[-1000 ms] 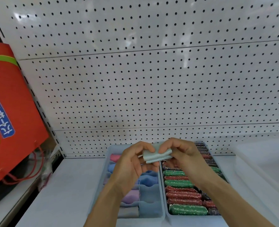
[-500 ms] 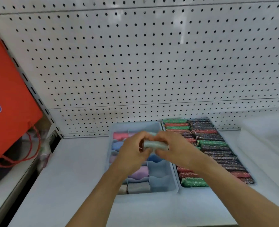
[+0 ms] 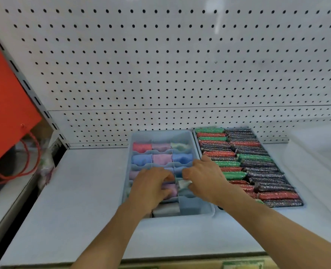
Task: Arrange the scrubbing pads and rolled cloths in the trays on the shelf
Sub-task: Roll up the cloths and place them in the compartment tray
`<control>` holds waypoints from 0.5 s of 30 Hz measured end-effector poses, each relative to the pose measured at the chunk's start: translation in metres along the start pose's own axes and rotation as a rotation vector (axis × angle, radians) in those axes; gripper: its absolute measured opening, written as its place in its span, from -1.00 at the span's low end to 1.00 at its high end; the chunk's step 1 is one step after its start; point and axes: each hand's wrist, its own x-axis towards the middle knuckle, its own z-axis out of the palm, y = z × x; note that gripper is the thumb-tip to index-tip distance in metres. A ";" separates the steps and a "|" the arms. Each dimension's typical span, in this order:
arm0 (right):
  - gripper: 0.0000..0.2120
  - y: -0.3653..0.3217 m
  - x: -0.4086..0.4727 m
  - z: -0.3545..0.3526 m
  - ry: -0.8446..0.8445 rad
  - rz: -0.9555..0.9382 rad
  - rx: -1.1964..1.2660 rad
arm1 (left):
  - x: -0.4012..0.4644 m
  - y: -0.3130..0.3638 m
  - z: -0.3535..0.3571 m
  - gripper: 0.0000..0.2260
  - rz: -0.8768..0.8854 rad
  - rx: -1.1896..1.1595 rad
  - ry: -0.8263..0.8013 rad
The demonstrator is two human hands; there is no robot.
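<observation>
A pale blue divided tray (image 3: pixel 161 133) on the shelf holds rolled cloths in pink, blue, purple and grey. To its right a second tray (image 3: pixel 304 204) is packed with glittery red, green and dark scrubbing pads (image 3: pixel 257 166). Both hands are down in the divided tray's near half. A pale green rolled cloth (image 3: pixel 183 183) sits low in a right-column compartment, with my right hand (image 3: pixel 205 177) closed on it. My left hand (image 3: pixel 151 185) touches its left end, fingers bent over the purple rolls. Most of the cloth is hidden by my fingers.
A white pegboard (image 3: pixel 160 65) backs the grey shelf (image 3: pixel 79 200). A red bag (image 3: pixel 7 105) with cord handles hangs at the left past the upright. A white bin (image 3: pixel 316 152) stands at the right edge. The shelf's front lip runs along the bottom.
The view has tilted down. Both hands have lowered the pale green rolled cloth from above the trays into a compartment of the divided tray.
</observation>
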 end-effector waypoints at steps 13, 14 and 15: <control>-0.83 -0.018 0.007 0.017 -0.119 0.041 -0.149 | -0.001 -0.004 0.009 -0.76 0.056 0.207 -0.033; -0.83 -0.019 0.007 0.018 -0.127 0.041 -0.152 | -0.001 -0.004 0.009 -0.77 0.054 0.208 -0.036; -0.83 -0.018 0.007 0.018 -0.132 0.039 -0.146 | -0.001 -0.003 0.008 -0.77 0.052 0.204 -0.046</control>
